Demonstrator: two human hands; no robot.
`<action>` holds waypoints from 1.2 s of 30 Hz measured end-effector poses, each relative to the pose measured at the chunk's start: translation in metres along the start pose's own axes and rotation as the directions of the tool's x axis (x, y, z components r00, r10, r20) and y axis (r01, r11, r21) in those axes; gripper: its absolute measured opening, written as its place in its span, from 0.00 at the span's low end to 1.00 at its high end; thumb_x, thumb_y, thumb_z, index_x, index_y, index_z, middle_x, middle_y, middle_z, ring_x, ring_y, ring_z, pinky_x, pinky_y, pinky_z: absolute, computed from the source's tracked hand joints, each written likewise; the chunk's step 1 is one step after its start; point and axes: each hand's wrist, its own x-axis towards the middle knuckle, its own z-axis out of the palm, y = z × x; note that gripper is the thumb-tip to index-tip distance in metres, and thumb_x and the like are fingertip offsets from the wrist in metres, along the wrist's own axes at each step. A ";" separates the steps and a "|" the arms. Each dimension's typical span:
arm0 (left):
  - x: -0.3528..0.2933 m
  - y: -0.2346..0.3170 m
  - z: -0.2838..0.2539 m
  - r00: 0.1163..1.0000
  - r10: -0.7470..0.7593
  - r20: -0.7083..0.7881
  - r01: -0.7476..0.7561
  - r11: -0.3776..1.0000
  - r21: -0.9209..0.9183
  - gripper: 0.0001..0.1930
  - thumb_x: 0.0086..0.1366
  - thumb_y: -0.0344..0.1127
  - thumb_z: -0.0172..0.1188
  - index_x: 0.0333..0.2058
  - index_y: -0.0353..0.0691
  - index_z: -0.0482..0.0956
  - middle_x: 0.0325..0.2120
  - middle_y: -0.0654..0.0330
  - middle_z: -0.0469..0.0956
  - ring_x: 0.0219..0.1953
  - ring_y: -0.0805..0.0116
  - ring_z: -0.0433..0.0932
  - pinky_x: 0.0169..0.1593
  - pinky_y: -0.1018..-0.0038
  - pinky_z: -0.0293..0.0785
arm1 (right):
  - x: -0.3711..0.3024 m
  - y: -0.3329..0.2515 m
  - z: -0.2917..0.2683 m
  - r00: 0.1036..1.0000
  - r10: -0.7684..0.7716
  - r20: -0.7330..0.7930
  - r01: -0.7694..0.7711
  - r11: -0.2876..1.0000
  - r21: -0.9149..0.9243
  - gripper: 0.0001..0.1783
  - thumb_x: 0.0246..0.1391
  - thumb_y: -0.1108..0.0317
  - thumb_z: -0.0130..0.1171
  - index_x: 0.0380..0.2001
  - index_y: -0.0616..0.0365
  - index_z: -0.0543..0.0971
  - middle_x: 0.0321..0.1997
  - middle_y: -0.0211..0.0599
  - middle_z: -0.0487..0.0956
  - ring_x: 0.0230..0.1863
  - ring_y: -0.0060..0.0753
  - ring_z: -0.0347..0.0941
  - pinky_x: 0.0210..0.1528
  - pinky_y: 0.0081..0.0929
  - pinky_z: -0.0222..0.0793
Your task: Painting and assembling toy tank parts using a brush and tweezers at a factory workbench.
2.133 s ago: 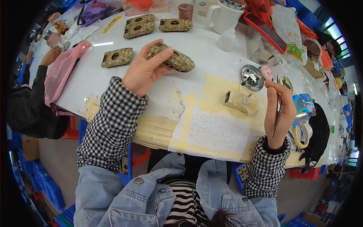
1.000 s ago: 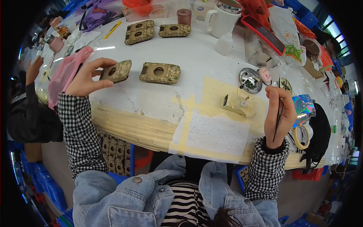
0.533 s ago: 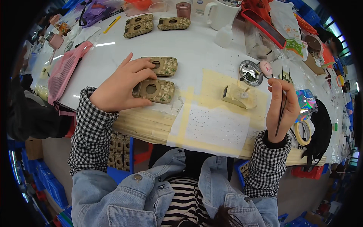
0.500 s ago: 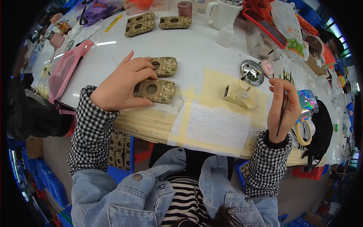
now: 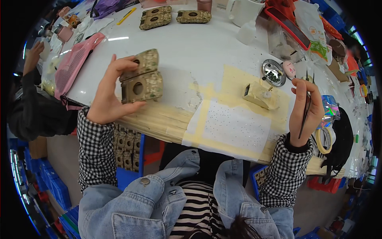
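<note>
My left hand [image 5: 104, 97] is closed round two camouflage toy tank hulls side by side, a near one [image 5: 148, 87] and a far one [image 5: 147, 61]. Both are tilted, and each has a round hole in its top. Between the fingers of my right hand [image 5: 304, 113] are dark tweezers [image 5: 307, 101], points up. Close to that hand stand a round metal dish [image 5: 278, 81] of small dark green bits and a beige block [image 5: 258, 95] wrapped in tape. White paper [image 5: 230, 127] dotted with tiny specks is taped down at the table edge.
More toy tank hulls [image 5: 193, 16] sit at the back, near a white jug [image 5: 240, 14] and a plastic bottle [image 5: 247, 32]. At left lies a pink mesh basket [image 5: 75, 65]; another person's hand [image 5: 35, 51] is beyond it. A tape roll [image 5: 323, 140] lies right. Below, a blue crate [image 5: 141, 155] holds hulls.
The two hulls have been drawn left and tilted up in my left hand. My right hand keeps the tweezers, little changed. Another person's hand has come into view at far left.
</note>
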 end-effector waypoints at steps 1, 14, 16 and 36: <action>-0.023 -0.003 -0.006 0.990 -0.107 -0.096 0.103 0.994 -0.047 0.37 0.40 0.33 0.71 0.51 0.40 0.63 0.51 0.55 0.67 0.53 0.61 0.68 0.67 0.56 0.42 | -0.001 -0.001 0.002 1.000 -0.002 -0.016 0.002 1.000 0.024 0.07 0.58 0.73 0.52 0.32 0.65 0.76 0.30 0.33 0.78 0.30 0.15 0.70 0.35 0.14 0.66; -0.412 -0.055 -0.019 0.115 -0.885 -0.452 0.992 0.075 0.106 0.33 0.47 0.47 0.70 0.47 0.37 0.66 0.41 0.51 0.72 0.46 0.56 0.72 0.51 0.62 0.68 | -0.008 0.006 -0.006 0.997 -0.066 0.035 0.071 0.984 -0.166 0.15 0.62 0.66 0.46 0.38 0.68 0.76 0.42 0.40 0.79 0.41 0.30 0.75 0.46 0.26 0.71; -0.456 -0.046 0.012 0.110 -0.912 -0.395 0.987 0.054 0.151 0.33 0.42 0.45 0.73 0.43 0.36 0.67 0.39 0.49 0.73 0.43 0.56 0.74 0.45 0.64 0.72 | -0.007 0.005 -0.002 0.997 -0.063 0.054 0.072 0.980 -0.184 0.15 0.62 0.66 0.46 0.38 0.68 0.76 0.42 0.40 0.78 0.41 0.29 0.75 0.47 0.26 0.70; -0.433 0.037 0.129 0.106 -0.960 0.258 0.796 0.237 0.556 0.26 0.43 0.54 0.67 0.33 0.42 0.72 0.40 0.52 0.69 0.54 0.53 0.62 0.66 0.48 0.37 | -0.006 0.004 0.000 0.998 -0.035 0.044 0.042 0.985 -0.170 0.13 0.62 0.67 0.46 0.36 0.68 0.75 0.39 0.41 0.79 0.39 0.27 0.74 0.44 0.23 0.70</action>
